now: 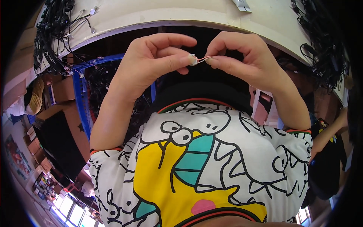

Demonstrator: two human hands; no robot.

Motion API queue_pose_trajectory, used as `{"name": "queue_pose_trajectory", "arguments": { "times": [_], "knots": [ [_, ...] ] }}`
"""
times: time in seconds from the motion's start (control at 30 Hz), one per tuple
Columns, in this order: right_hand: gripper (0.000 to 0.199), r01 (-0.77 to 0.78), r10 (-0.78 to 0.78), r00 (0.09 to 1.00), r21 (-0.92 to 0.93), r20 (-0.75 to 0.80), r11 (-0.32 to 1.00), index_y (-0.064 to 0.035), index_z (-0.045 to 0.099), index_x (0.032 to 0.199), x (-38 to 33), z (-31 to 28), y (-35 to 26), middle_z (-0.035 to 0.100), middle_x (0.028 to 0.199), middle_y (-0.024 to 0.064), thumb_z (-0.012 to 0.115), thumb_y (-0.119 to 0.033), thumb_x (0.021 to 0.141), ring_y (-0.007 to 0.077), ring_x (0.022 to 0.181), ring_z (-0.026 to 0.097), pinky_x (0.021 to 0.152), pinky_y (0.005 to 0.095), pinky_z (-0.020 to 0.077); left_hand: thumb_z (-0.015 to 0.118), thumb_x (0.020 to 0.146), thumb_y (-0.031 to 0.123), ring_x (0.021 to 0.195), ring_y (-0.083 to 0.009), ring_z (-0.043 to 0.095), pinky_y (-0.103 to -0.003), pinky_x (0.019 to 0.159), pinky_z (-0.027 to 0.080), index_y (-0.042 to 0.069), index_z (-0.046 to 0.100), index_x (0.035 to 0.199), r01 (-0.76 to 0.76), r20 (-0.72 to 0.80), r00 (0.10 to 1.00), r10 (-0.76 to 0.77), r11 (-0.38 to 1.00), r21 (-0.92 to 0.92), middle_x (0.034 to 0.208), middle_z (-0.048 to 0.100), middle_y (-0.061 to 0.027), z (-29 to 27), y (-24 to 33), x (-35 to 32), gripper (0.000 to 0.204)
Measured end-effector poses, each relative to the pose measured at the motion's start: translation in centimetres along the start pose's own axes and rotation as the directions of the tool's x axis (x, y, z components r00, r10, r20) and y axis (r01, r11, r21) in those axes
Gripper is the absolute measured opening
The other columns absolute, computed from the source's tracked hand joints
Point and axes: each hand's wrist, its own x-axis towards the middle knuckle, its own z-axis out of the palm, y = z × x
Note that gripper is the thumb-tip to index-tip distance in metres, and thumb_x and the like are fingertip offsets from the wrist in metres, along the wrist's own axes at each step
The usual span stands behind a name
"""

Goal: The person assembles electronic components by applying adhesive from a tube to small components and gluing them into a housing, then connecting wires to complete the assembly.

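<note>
Between the thumb and fingers of my left hand [159, 55] is a small white connector [193, 59], pinched at its edge. Thin red and white wires [204, 59] run from it to the right. My right hand [242, 55] grips those wires between thumb and forefinger, a short way from the connector. Both hands are held up in front of my chest, near the table's edge. The far ends of the wires are hidden behind my right fingers.
A pale table [159, 12] curves across the top. Bundled black cables [53, 34] lie at its left, more black cables [321, 49] at its right. A blue-edged bin [80, 89] with dark items stands below left. Another person's arm [331, 132] shows at the right.
</note>
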Motion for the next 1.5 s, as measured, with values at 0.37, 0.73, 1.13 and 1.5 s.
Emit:
{"name": "queue_pose_trajectory", "arguments": {
  "times": [0.37,0.73,1.13,1.5],
  "knots": [
    [0.013,-0.175,0.167,0.978,0.057,0.125,0.983,-0.0001,0.058,0.074,0.6,-0.5,-0.9,0.054,0.059,0.0014,0.056,-0.012,0.075,0.006,0.055,0.047,0.05,0.02,0.0371,0.061,0.076,0.003,0.072,-0.0116,0.061,-0.02,0.067,0.049,-0.004,0.057,0.096,-0.005,0.017,1.0,0.003,0.993,0.12,0.082,0.063,-0.0096,0.3,-0.2,0.1,0.021],
    [0.011,-0.129,0.129,0.985,-0.003,0.114,0.992,-0.0001,0.058,0.074,0.4,0.1,-1.1,0.051,0.057,0.0015,0.056,-0.011,0.075,0.0055,0.052,0.043,0.047,0.0197,0.0343,0.062,0.076,0.009,0.069,-0.0079,0.056,-0.017,0.063,0.043,-0.001,0.06,0.084,0.071,0.131,0.986,-0.103,0.97,0.232,0.074,0.06,-0.0036,-0.9,-0.3,0.2,0.013],
    [0.006,-0.071,0.104,0.967,-0.145,0.232,0.987,0.0012,0.057,0.075,0.7,-0.2,-1.2,0.055,0.062,0.0032,0.056,-0.004,0.077,0.0071,0.054,0.049,0.049,0.0183,0.0377,0.062,0.077,0.01,0.066,-0.0051,0.051,-0.016,0.061,0.041,0.0,0.059,0.08,0.064,0.123,0.987,-0.104,0.954,0.293,0.072,0.058,-0.0013,-0.9,-0.6,0.1,0.012],
    [0.006,-0.074,0.085,0.989,-0.093,0.117,0.993,-0.0006,0.058,0.074,0.0,0.3,-0.3,0.048,0.054,0.0028,0.057,-0.007,0.074,0.0071,0.048,0.041,0.044,0.0215,0.0329,0.061,0.077,0.012,0.066,-0.005,0.05,-0.017,0.061,0.04,0.0,0.059,0.08,0.046,0.133,0.987,-0.088,0.954,0.297,0.071,0.056,-0.0006,-0.6,-0.8,0.5,0.012]
  ]
}}
